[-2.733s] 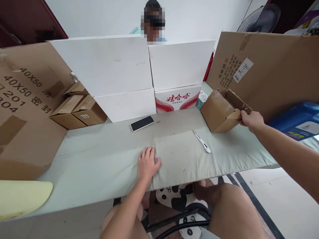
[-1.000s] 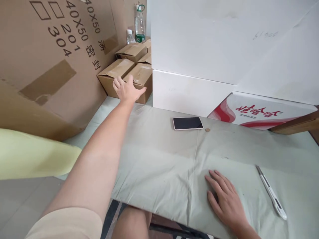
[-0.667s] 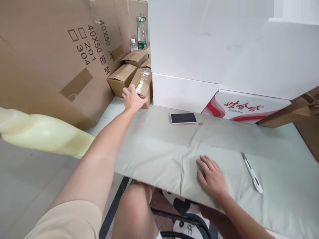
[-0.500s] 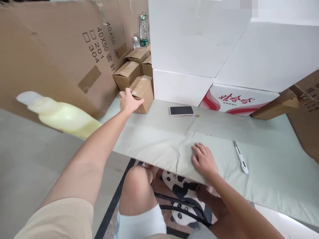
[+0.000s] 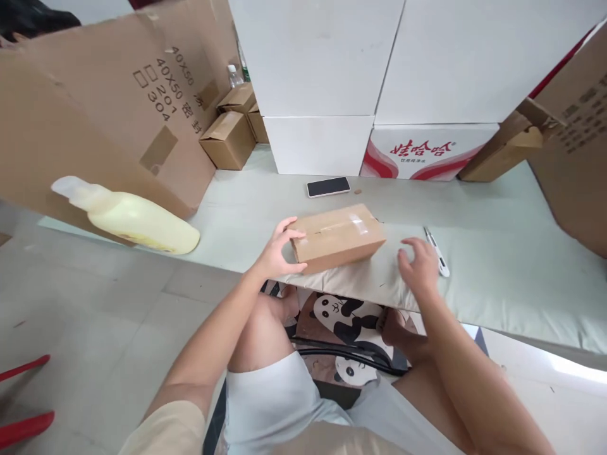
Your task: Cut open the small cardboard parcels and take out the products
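A small brown cardboard box (image 5: 339, 237), taped across its top, lies near the front edge of the table. My left hand (image 5: 279, 251) grips its left end, thumb on the near side and fingers over the top. To the right of the box, apart from it, is my right hand (image 5: 421, 265), fingers loosely curved and parted with nothing in them. A white utility knife (image 5: 437, 251) lies just beside that hand, partly behind it. Farther back on the cloth rests a phone (image 5: 328, 186), dark screen up, with a small brown bit near it.
Stacked white cartons (image 5: 317, 145) line the back, one with red print (image 5: 427, 151). Several small brown boxes (image 5: 230, 140) and bottles stand at back left by a big cardboard panel (image 5: 114, 107). A pale yellow bottle (image 5: 142, 221) is at the left edge; an open brown box (image 5: 497, 151) sits right.
My left hand has brought one small box from the back-left group to the front middle of the table. My right hand has lifted and shifted right, close to the knife.
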Motion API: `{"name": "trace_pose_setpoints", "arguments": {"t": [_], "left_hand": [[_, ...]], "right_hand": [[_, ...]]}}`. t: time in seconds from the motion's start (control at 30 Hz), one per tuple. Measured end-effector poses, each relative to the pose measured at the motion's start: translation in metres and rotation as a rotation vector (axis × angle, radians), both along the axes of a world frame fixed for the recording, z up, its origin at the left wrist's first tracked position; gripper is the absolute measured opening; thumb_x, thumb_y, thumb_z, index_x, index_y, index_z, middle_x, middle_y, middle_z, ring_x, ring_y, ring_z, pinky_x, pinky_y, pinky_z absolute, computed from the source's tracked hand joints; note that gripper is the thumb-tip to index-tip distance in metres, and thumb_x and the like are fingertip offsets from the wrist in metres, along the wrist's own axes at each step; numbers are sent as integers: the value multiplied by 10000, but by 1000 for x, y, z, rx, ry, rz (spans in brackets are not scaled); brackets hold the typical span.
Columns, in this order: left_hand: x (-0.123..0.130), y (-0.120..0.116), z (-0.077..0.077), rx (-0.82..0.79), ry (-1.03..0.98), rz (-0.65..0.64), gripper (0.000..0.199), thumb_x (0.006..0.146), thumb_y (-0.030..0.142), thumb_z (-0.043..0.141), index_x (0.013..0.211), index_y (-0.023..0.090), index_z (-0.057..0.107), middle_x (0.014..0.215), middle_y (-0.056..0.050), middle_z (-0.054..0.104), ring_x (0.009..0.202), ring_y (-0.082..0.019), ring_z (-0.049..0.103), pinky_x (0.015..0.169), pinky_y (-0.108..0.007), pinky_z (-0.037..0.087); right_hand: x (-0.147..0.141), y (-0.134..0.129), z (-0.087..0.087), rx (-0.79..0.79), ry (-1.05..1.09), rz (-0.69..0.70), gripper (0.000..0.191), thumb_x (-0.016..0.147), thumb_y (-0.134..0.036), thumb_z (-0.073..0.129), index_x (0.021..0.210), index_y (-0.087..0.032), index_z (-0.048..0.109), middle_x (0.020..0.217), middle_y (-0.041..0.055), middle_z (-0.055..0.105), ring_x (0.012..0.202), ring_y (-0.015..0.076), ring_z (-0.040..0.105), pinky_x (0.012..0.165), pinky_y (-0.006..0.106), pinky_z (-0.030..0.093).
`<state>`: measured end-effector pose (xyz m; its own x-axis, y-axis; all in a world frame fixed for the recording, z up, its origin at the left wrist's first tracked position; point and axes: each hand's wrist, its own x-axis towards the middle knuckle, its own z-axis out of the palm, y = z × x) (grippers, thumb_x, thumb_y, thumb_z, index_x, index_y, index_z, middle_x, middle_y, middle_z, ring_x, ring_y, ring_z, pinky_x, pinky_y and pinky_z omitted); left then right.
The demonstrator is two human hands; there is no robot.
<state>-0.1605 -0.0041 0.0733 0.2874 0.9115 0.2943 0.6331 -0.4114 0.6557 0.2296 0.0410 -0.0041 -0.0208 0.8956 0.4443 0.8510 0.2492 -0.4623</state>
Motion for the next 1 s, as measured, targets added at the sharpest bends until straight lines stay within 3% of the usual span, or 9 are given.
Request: {"name": "trace_pose_setpoints", "arguments": {"t": [0.1,0.17,0.27,0.37,0.53,0.67,0.77,0.87,1.0], "left_hand": [[37,20,-7,-47,-109,-91,656,652,404,882,1225,265,594,1619,-166,301,1530,-398,328,1171,-578,401],[54,28,-12,-82,-199,-132,646,664,512,869,1201,267,607,1628,-165,272,1537,-405,300,1168,-582,396],[70,30,-17,-140,-298,-151,567,754,705,718,1099,264,634,1612,-146,282,1550,-385,261,1154,-532,418],[81,26,-20,-128,-321,-48,505,834,716,611,1061,264,606,1543,-144,358,1553,-357,244,1124,-493,439],[96,17,-23,-116,-360,46,491,844,556,631,1230,299,469,1526,-131,388,1545,-317,260,1177,-485,381],[104,13,-23,-179,-434,65,494,822,430,595,1263,297,418,1495,-108,402,1536,-302,290,1225,-480,329],[109,14,-25,-167,-470,108,477,795,349,590,1240,291,427,1476,-101,418,1523,-300,310,1228,-491,318],[113,16,-28,-142,-464,144,444,809,316,587,1228,291,442,1482,-95,428,1512,-303,326,1213,-499,330],[119,13,-28,-121,-486,56,401,859,427,608,1211,284,481,1420,-112,477,1492,-315,351,1199,-488,345]], "right_hand": [[44,0,12,-97,54,-326,409,847,-373,511,1163,-179,685,1165,164,630,1168,318,581,1034,489,458],[62,-1,16,-242,8,-435,479,838,-393,527,1233,-176,687,1199,180,606,1185,328,572,1039,493,452],[72,-3,18,-469,-107,-435,516,837,-347,540,1304,-174,674,1129,179,621,1073,317,612,1001,487,467],[70,0,22,-548,-84,-386,570,788,-243,559,1348,-173,641,980,132,654,919,272,616,918,444,491],[52,9,43,-565,523,-374,697,739,-206,545,1434,-254,543,790,9,625,641,169,555,690,335,503],[36,9,61,-422,1030,-244,564,676,-210,481,1222,-239,622,751,-19,591,534,118,522,538,259,450],[31,6,68,-248,1299,-108,444,611,-217,506,1036,-214,636,686,-15,569,561,141,571,556,283,485],[29,3,73,-119,1357,-23,348,628,-242,587,974,-233,623,710,-7,610,624,155,610,618,311,514],[20,-6,90,66,1288,-106,336,575,-139,669,871,-275,585,580,-72,511,548,116,502,560,275,425]]}}
